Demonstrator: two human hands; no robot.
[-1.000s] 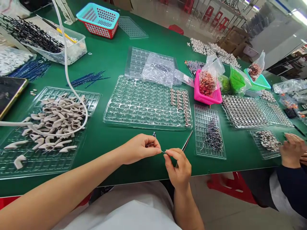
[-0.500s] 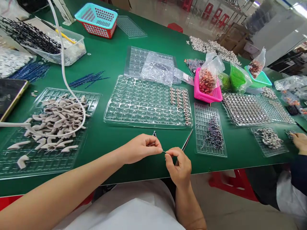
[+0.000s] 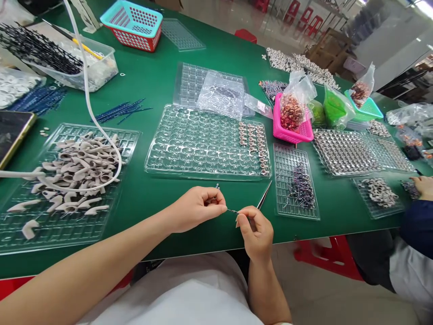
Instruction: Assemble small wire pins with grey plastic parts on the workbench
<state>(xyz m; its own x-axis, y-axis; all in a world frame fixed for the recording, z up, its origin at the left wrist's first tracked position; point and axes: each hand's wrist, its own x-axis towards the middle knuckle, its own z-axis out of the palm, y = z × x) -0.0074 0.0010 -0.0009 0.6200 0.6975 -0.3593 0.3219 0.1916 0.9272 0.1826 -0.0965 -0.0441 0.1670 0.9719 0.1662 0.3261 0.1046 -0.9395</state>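
A thin dark wire [image 3: 232,211] spans the small gap between my two hands. My left hand [image 3: 199,208] pinches its left end between thumb and forefinger, and a small bluish tip pokes up behind the fingers. The other end is pinched by my right hand [image 3: 255,232], which also has metal tweezers [image 3: 264,195] pointing up and right from behind its fingers. Beyond the hands lies a large clear tray [image 3: 196,142] with small beige ring-like parts [image 3: 263,151] in its right columns. A smaller tray [image 3: 281,174] of dark wired pieces [image 3: 301,187] stands to the right.
Grey curved parts [image 3: 84,164] and a white tube [image 3: 87,90] lie on the left tray. Blue strips [image 3: 120,110], a phone [image 3: 13,135] and a cyan basket [image 3: 133,20] are farther left. A pink basket [image 3: 292,131] stands right; a co-worker's hand [image 3: 424,186] is at far right.
My right hand has moved slightly right, away from my left hand, and more of the wire shows between them. The view has shifted a little.
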